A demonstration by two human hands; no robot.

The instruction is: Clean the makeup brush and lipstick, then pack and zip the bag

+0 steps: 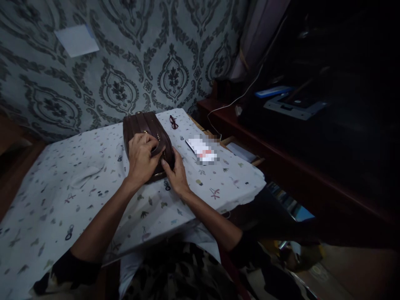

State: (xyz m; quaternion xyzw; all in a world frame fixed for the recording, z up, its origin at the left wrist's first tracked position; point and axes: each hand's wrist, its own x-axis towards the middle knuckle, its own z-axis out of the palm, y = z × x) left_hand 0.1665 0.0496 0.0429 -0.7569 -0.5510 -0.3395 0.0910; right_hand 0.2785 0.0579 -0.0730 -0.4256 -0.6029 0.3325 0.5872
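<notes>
A brown leather-look bag (146,121) with gold-coloured zips and a strap lies on the cloth-covered table (93,187). Over its near part, my left hand (142,156) has its fingers curled round what looks like the bag's strap. My right hand (178,173) grips the bag's near right side, thumb pressed beside a zip and fingers along the far side. My hands hide part of the bag's front, so I cannot tell how far the zip is drawn.
Right of the bag lie dark red eyeglasses (173,122) and a lit phone (200,151), its screen blurred. A patterned wall (125,75) rises behind. On the right stands a dark wooden piece of furniture (281,162), with a white cable (233,101) hanging near it.
</notes>
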